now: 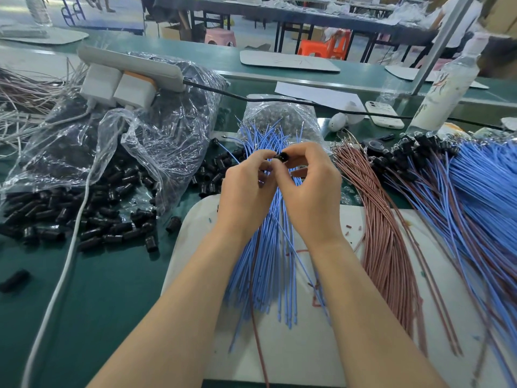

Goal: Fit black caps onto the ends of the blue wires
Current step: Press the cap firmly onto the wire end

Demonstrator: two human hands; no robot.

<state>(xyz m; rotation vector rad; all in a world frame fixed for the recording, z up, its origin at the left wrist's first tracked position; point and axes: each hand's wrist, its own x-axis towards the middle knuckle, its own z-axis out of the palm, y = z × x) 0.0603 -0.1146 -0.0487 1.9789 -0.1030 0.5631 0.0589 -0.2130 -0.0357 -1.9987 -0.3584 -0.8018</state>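
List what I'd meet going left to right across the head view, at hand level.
Pile of loose black caps → left hand, pinching a blue wire → right hand, holding a black cap → brown wires → capped blue wires.

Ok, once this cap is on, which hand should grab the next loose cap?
Probably left. The left hand sits right beside the loose black caps spilled from the bag, on its own side. The right hand pinches the current cap and would have to cross over the blue wires.
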